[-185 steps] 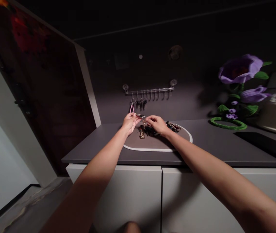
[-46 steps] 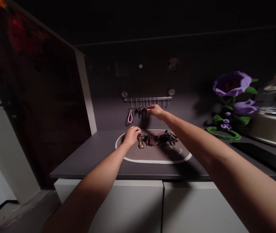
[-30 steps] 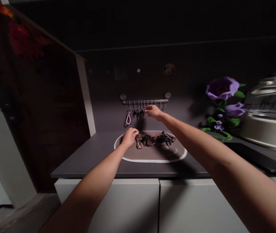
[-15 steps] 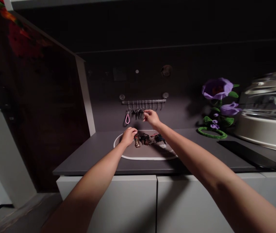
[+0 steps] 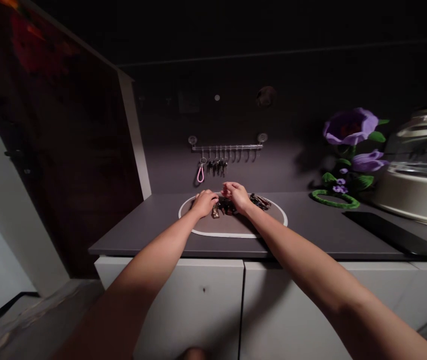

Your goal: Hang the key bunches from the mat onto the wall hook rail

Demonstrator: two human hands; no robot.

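My left hand (image 5: pixel 204 204) is low over the oval mat (image 5: pixel 232 234), fingers closed at the top of a gold-brown keychain (image 5: pixel 216 212); the exact grip is hidden. Just right of it, my right hand (image 5: pixel 238 197) hovers above the mat with fingers loosely curled and slightly apart, and nothing shows in them. Dark keys and key holders (image 5: pixel 229 207) lie between and behind the hands, partly covered. More bunched keys (image 5: pixel 260 201) rest at the mat's right. On the wall, a clear hook rail (image 5: pixel 232 147) bears several hanging keys (image 5: pixel 218 165) and a pink strap loop (image 5: pixel 200 174).
Purple artificial flowers (image 5: pixel 351 126) with a green ring base stand on the grey counter (image 5: pixel 303 225). A flat black object (image 5: pixel 393 235) lies near the front, right. Beyond it is a cream appliance (image 5: pixel 419 195) with a clear cover. A dark door (image 5: pixel 78 165) is at left.
My right hand has come down from the keys on the hook rail to just above the mat. The keys stay hanging. My left hand remains by the keychain; the view has shifted slightly.
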